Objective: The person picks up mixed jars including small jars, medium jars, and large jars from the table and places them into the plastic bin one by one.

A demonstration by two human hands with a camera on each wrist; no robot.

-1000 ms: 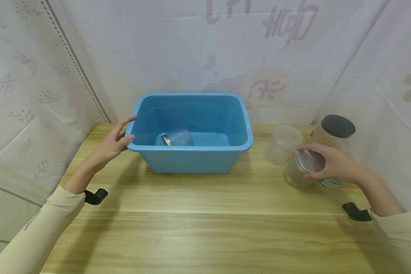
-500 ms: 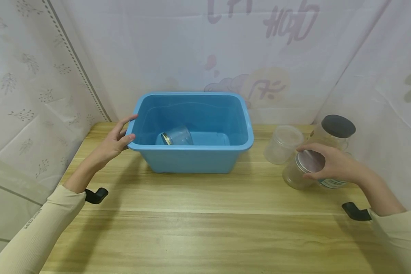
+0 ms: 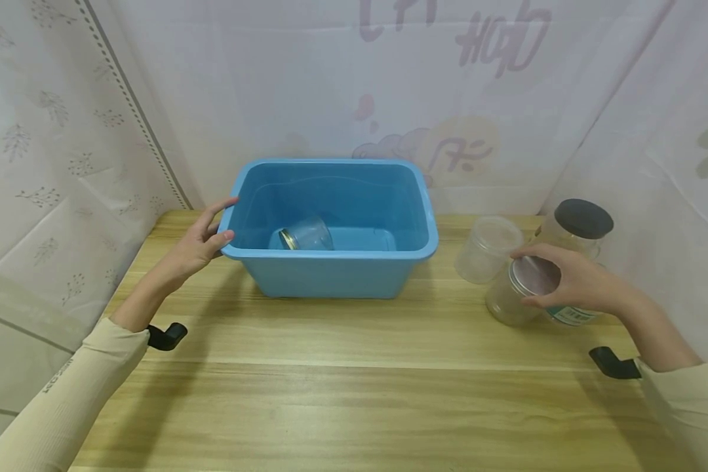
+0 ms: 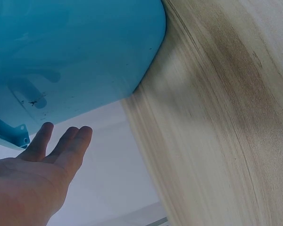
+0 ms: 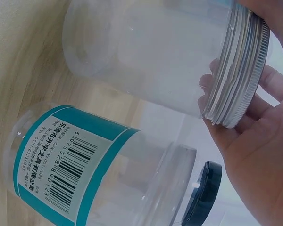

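Note:
My left hand (image 3: 197, 244) is at the left rim of a blue plastic tub (image 3: 324, 278). Its thumb and index fingertip hook over that rim; in the left wrist view, the other fingers (image 4: 75, 146) stretch out straight below it. A clear jar (image 3: 308, 236) with a gold lid lies on its side in the tub. My right hand (image 3: 581, 278) grips the silver screw lid (image 5: 240, 70) of another clear jar (image 3: 510, 305), thumb and fingers around the edge. That jar appears to stand on the table, slightly tilted in view.
Beside the gripped jar stand a clear lidded jar (image 3: 486, 252), a taller jar with a black lid (image 3: 583, 217), and a jar with a teal barcode label (image 5: 70, 160), partly hidden by my right hand. Cloth curtains (image 3: 307, 78) enclose the wooden table (image 3: 354, 406).

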